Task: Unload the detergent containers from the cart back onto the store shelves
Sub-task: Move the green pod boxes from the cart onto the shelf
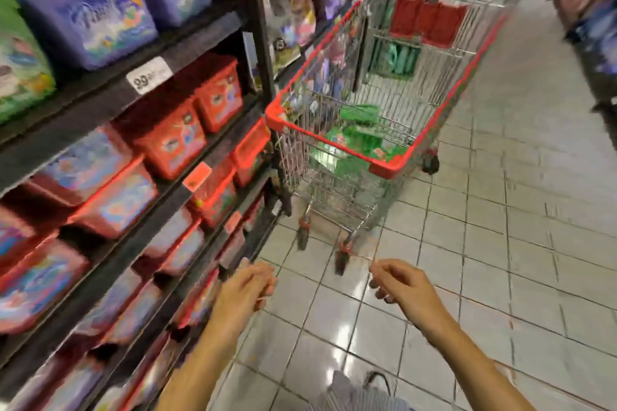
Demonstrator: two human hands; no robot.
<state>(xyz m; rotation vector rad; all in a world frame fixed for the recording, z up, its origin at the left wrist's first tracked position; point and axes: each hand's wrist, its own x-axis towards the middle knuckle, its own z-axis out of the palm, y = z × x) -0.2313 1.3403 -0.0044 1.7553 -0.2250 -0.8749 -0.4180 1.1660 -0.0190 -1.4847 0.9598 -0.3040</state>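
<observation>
A wire shopping cart (337, 140) with red trim stands in the aisle ahead, close to the shelf unit. Green detergent containers (359, 140) lie in its basket. On the left, dark shelves (110, 93) carry purple tubs (93, 17) on top and red tubs (173, 137) lower down. My left hand (247, 287) hangs below the cart near the shelf edge, fingers loosely curled, holding nothing. My right hand (400, 284) is a little to the right of it, also loosely curled and holding nothing. Both hands are well short of the cart. The picture is blurred by motion.
Pale tiled floor (500, 243) stretches to the right of the cart. Another shelf row (584, 10) lines the far right of the aisle. A white price tag (148, 74) sits on the upper shelf edge, and green packs (20, 60) stand at the far left.
</observation>
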